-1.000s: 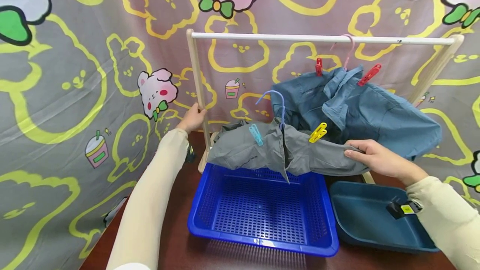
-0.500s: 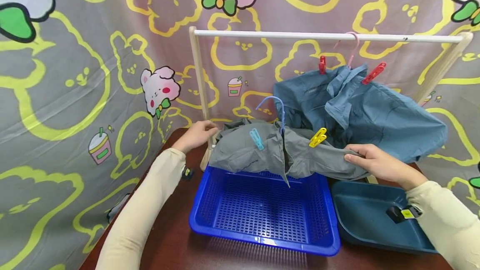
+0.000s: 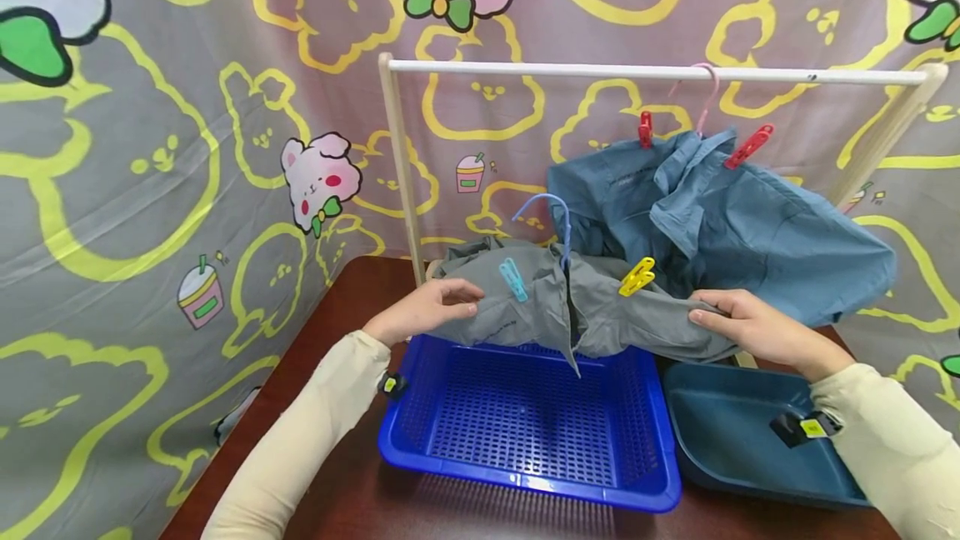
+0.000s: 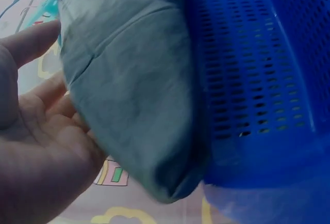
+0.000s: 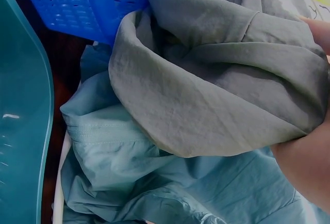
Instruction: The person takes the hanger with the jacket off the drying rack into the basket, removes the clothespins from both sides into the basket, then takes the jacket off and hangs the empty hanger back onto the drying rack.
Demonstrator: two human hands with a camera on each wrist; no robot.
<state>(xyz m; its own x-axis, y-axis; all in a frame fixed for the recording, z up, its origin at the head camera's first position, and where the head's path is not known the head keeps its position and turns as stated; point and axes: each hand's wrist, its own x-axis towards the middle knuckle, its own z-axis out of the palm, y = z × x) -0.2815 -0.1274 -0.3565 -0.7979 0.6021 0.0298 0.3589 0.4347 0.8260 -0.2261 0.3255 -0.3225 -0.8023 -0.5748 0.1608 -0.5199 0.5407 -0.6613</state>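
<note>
A: Where is the grey garment (image 3: pixel 543 311)?
B: Centre of the frame, bunched along the far edge of a blue basket (image 3: pixel 517 483). A blue hanger (image 3: pixel 567 232) pokes up from its collar, below the white rail (image 3: pixel 540 68) and not hooked on it.

A: And the hands?
B: Well apart. The right hand (image 3: pixel 757 327), right of centre, pinches the garment's right end. The left hand (image 3: pixel 423 308), left of centre, lies at the other end with thumb and fingers spread, gripping nothing.

A: What could go wrong?
B: A hard pull from the right hand might drag the cloth sideways off the hanger or pop the yellow clip (image 3: pixel 637 277) loose — the left hand has no hold to counter it.

A: Count everything for me.
B: Two hands, two garments — the grey one and a blue garment (image 3: pixel 787 232) at right — and two hangers, counting the pink hanger (image 3: pixel 706 102). Four clips: one yellow, one cyan clip (image 3: pixel 513 279), two red clips (image 3: pixel 748 147). One basket, one teal tray (image 3: pixel 735 432) at lower right, one bench (image 3: pixel 352 486).
</note>
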